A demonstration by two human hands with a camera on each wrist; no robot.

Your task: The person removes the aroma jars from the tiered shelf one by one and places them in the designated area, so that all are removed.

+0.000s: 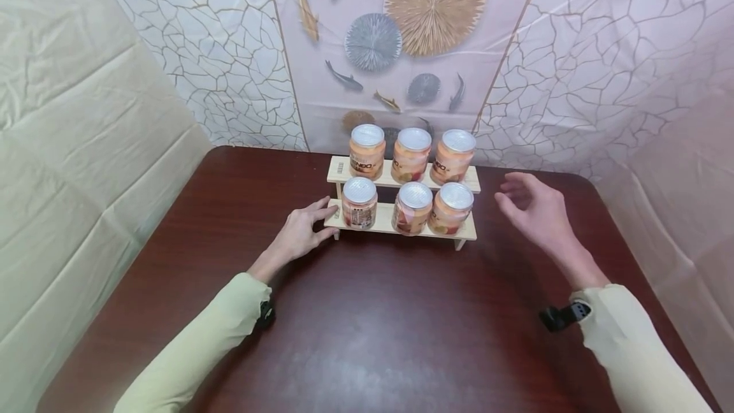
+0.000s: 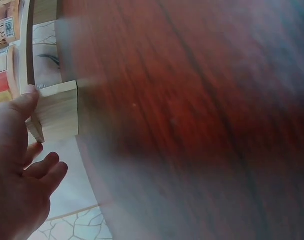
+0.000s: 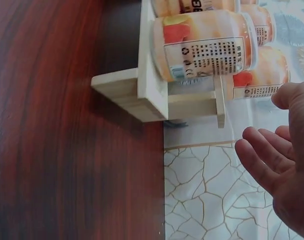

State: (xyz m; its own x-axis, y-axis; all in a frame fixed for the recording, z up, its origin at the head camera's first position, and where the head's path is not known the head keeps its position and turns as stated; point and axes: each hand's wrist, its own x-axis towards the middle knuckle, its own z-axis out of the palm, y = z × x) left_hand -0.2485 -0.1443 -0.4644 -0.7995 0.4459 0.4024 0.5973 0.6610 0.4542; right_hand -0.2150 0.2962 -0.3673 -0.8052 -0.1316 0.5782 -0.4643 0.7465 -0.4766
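In the head view, a two-step wooden rack (image 1: pixel 385 218) stands at the middle of the frame on a dark table (image 1: pixel 367 311), bearing six lidded jars (image 1: pixel 358 206), three per step. On the lower step, a gap separates the left jar from the other two. The left hand (image 1: pixel 297 231) pinches the lower step's left end between thumb and fingers. The right hand (image 1: pixel 536 209), right of centre, is half open with fingers loosely bent, holding nothing, apart from the rack. Both sleeves (image 1: pixel 206 330) run off the bottom edge.

In the left wrist view, the thumb presses the rack's end at the left; jars are cut off at upper left, and the table surface is blurred.

In the right wrist view, the hand is cut off at the right edge; jars overlap at the top, and their small print is unreadable.
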